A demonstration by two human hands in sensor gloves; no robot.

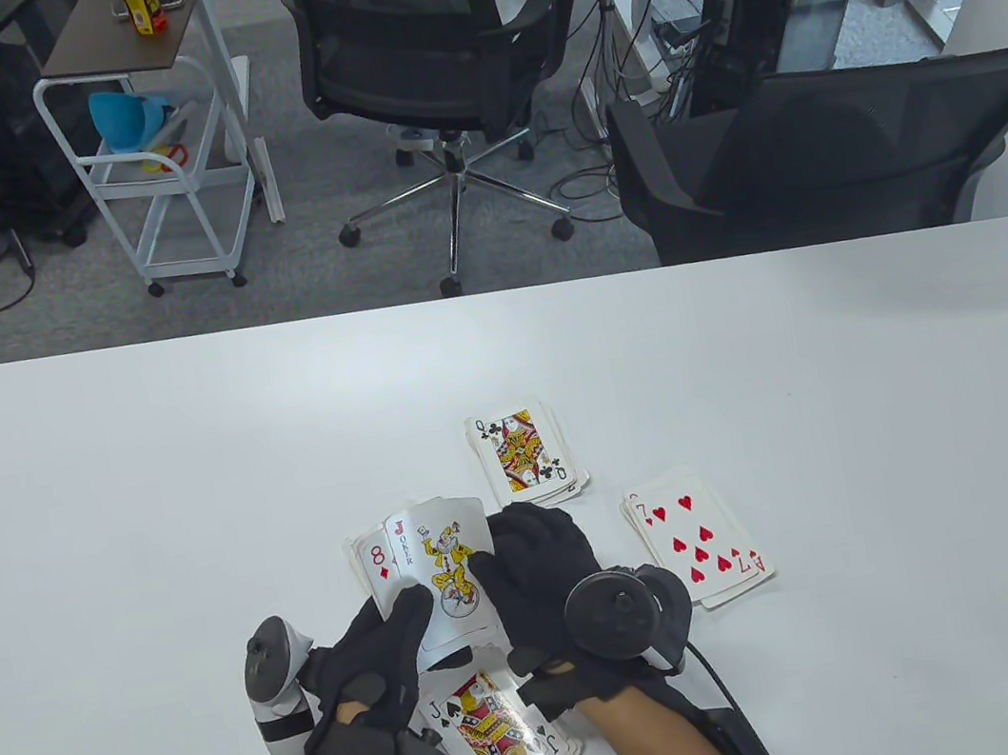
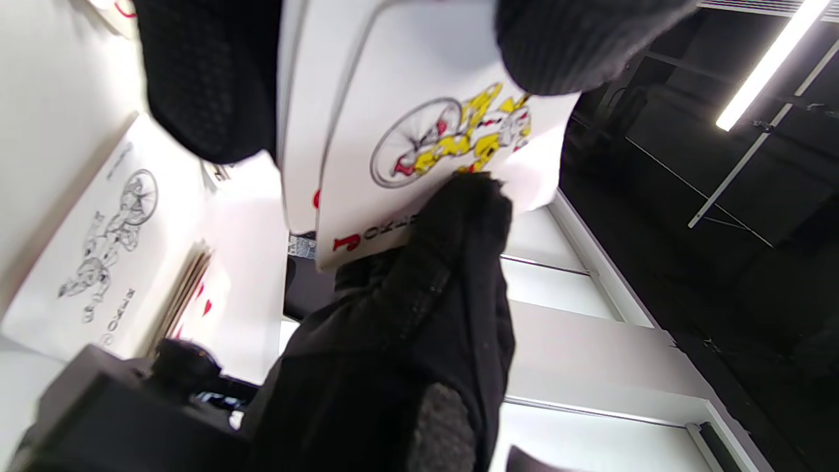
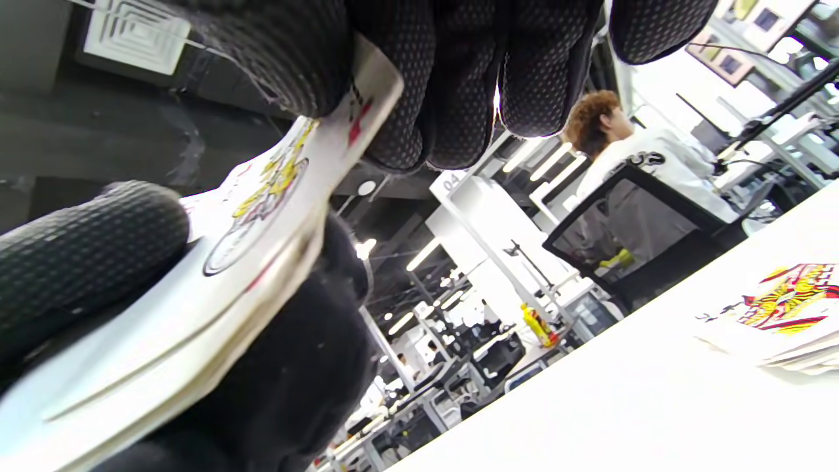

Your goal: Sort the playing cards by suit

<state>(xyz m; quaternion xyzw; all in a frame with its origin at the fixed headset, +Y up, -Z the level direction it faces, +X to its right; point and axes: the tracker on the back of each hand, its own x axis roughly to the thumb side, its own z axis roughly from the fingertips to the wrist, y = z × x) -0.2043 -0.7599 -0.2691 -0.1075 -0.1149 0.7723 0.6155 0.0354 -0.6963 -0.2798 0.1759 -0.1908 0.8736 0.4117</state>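
Black-gloved hands (image 1: 467,615) on fanned cards, colour joker (image 1: 442,557) foremost.

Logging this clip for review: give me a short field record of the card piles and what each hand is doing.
left hand: holds fanned cards, joker in front, 8 of diamonds behind
right hand: grips the joker's right edge
far pile: queen of clubs on top
right pile: 7 of hearts on top
near pile: jack of spades on top
table: white

Joker card (image 1: 446,561) reads "JOKER" — diamond card (image 1: 379,567) shows "8".
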